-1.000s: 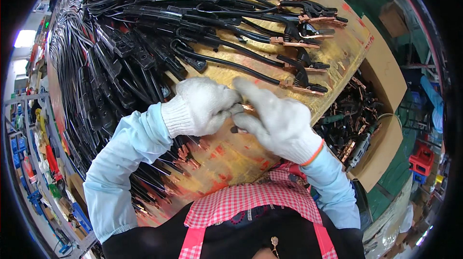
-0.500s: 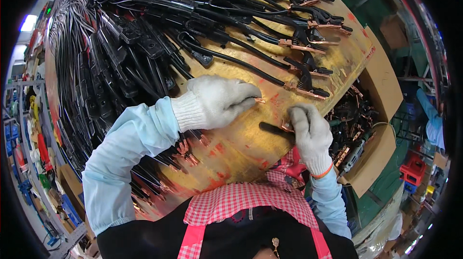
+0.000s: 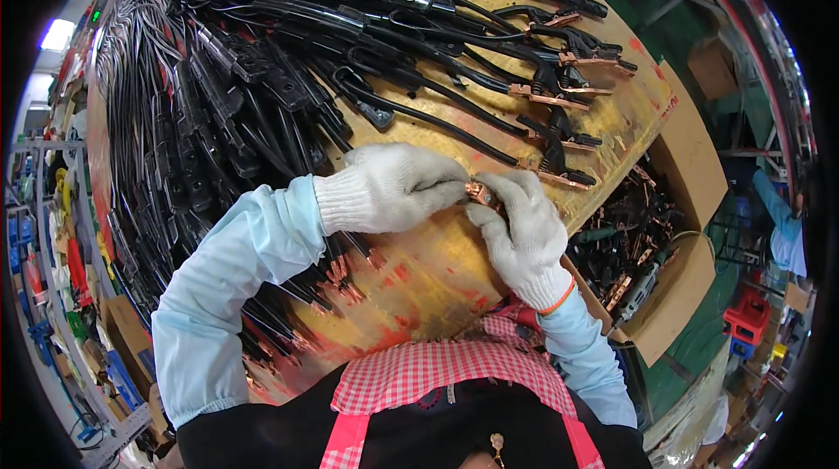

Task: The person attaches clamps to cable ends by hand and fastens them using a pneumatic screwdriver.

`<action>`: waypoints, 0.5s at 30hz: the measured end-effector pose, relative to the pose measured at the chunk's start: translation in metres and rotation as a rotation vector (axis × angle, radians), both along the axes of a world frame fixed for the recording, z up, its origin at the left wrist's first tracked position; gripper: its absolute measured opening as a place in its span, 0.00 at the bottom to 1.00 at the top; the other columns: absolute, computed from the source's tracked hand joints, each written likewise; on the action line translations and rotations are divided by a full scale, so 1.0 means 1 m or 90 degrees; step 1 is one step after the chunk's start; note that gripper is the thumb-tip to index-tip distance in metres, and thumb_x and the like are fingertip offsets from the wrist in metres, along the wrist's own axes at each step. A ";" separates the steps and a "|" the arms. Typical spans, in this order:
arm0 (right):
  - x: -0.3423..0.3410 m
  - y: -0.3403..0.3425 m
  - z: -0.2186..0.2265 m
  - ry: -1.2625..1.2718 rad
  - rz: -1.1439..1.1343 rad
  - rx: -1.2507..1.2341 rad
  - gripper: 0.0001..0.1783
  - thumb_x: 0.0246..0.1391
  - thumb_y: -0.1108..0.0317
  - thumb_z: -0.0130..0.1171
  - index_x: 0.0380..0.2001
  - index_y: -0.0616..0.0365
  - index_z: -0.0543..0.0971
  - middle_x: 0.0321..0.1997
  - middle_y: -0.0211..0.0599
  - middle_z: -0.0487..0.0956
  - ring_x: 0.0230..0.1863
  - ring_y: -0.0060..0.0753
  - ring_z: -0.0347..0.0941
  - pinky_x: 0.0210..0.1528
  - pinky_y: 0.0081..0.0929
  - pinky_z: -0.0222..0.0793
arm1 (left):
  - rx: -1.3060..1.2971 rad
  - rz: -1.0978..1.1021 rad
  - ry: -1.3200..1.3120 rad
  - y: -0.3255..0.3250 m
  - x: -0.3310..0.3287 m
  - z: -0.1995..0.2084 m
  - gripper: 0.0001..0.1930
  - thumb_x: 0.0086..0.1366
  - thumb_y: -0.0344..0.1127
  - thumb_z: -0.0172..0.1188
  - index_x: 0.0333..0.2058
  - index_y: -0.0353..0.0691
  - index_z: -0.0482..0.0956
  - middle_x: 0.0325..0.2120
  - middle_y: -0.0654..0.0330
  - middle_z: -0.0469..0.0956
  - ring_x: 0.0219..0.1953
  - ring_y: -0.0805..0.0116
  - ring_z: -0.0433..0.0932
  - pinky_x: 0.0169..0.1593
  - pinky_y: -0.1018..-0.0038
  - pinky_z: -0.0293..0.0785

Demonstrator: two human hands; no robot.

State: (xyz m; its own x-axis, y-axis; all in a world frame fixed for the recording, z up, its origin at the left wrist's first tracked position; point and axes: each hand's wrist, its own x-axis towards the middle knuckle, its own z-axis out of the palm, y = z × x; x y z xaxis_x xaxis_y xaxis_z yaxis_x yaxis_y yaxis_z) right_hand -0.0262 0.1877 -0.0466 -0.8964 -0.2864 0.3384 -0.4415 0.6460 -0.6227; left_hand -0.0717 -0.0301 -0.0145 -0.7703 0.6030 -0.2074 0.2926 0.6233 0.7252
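Observation:
My left hand (image 3: 393,189), in a white knit glove, is closed on a cable whose bare copper end showed at its fingertips earlier; the cable is mostly hidden in the glove. My gloved right hand (image 3: 527,229) grips a copper-jawed clamp (image 3: 479,193), and its copper part shows between the two hands. Its black handle is hidden under my right hand. Fingertips of both hands meet around the copper, above the worn yellow tabletop (image 3: 437,281). Whether the cable end sits inside the clamp, I cannot tell.
Black cables with clamps (image 3: 552,97) lie across the table beyond my hands. Black holders (image 3: 214,106) are heaped at left, and bare copper cable ends (image 3: 343,278) lie near my left forearm. A cardboard box (image 3: 677,316) of clamps stands by the table's right edge.
My right hand has moved left and up with the clamp, from beside the table's edge to my left fingertips. My left hand has stayed nearly in place.

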 end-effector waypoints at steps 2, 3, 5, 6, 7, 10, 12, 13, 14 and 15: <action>-0.002 0.000 0.003 0.000 0.010 0.015 0.19 0.47 0.62 0.67 0.45 0.49 0.79 0.39 0.38 0.77 0.32 0.45 0.77 0.32 0.38 0.73 | -0.018 -0.006 -0.025 0.000 -0.002 0.002 0.13 0.69 0.42 0.56 0.45 0.43 0.82 0.33 0.53 0.84 0.36 0.59 0.84 0.40 0.71 0.79; -0.003 0.001 0.003 -0.002 0.012 0.016 0.19 0.47 0.62 0.67 0.45 0.49 0.79 0.39 0.38 0.77 0.32 0.45 0.77 0.32 0.38 0.73 | -0.039 -0.013 -0.054 0.000 -0.003 0.002 0.13 0.70 0.43 0.56 0.45 0.44 0.82 0.33 0.53 0.84 0.36 0.59 0.84 0.41 0.70 0.78; -0.010 0.003 0.006 0.024 0.064 0.075 0.19 0.44 0.63 0.67 0.43 0.49 0.80 0.33 0.36 0.76 0.30 0.44 0.76 0.30 0.39 0.72 | -0.044 -0.023 -0.085 -0.001 -0.005 0.004 0.14 0.69 0.44 0.56 0.45 0.44 0.83 0.33 0.53 0.84 0.36 0.59 0.84 0.41 0.70 0.78; -0.014 0.004 0.011 0.023 0.065 0.075 0.19 0.44 0.63 0.67 0.43 0.49 0.80 0.33 0.36 0.76 0.30 0.44 0.76 0.30 0.39 0.72 | -0.049 -0.037 -0.115 -0.001 -0.007 0.007 0.14 0.69 0.44 0.56 0.45 0.44 0.83 0.34 0.53 0.84 0.36 0.58 0.84 0.41 0.70 0.78; -0.019 0.005 0.017 0.030 0.107 0.110 0.17 0.44 0.63 0.67 0.40 0.49 0.80 0.30 0.35 0.75 0.28 0.44 0.75 0.29 0.39 0.72 | -0.049 -0.035 -0.117 -0.001 -0.008 0.009 0.14 0.69 0.44 0.56 0.45 0.44 0.83 0.34 0.53 0.84 0.36 0.58 0.84 0.41 0.70 0.78; -0.030 0.004 0.025 0.046 0.188 0.160 0.13 0.44 0.64 0.65 0.36 0.49 0.79 0.25 0.33 0.72 0.26 0.43 0.74 0.27 0.40 0.70 | -0.080 -0.047 -0.174 -0.001 -0.013 0.015 0.14 0.68 0.44 0.57 0.44 0.43 0.83 0.33 0.53 0.84 0.35 0.60 0.83 0.41 0.70 0.78; -0.034 0.002 0.025 0.058 0.228 0.176 0.12 0.44 0.64 0.65 0.34 0.50 0.78 0.24 0.33 0.71 0.25 0.43 0.73 0.27 0.41 0.69 | -0.077 -0.045 -0.242 -0.001 -0.017 0.018 0.14 0.67 0.43 0.57 0.44 0.42 0.83 0.32 0.52 0.84 0.34 0.62 0.83 0.40 0.71 0.77; -0.033 -0.001 0.025 0.051 0.231 0.195 0.11 0.44 0.64 0.64 0.33 0.50 0.78 0.24 0.33 0.71 0.25 0.43 0.74 0.26 0.41 0.69 | -0.078 -0.042 -0.239 -0.002 -0.017 0.016 0.14 0.67 0.43 0.57 0.44 0.42 0.83 0.32 0.52 0.84 0.34 0.62 0.83 0.40 0.71 0.77; -0.033 -0.002 0.023 0.043 0.233 0.214 0.10 0.44 0.64 0.64 0.32 0.50 0.77 0.24 0.33 0.72 0.26 0.43 0.74 0.26 0.41 0.69 | -0.058 -0.038 -0.262 -0.003 -0.016 0.012 0.15 0.67 0.43 0.56 0.44 0.41 0.83 0.32 0.52 0.83 0.33 0.63 0.82 0.40 0.71 0.77; -0.030 -0.004 0.018 0.071 0.228 0.189 0.13 0.43 0.64 0.64 0.35 0.50 0.78 0.24 0.33 0.71 0.26 0.42 0.74 0.26 0.41 0.69 | -0.040 -0.032 -0.285 -0.005 -0.014 0.012 0.15 0.67 0.43 0.55 0.45 0.40 0.83 0.31 0.52 0.83 0.32 0.64 0.82 0.40 0.72 0.77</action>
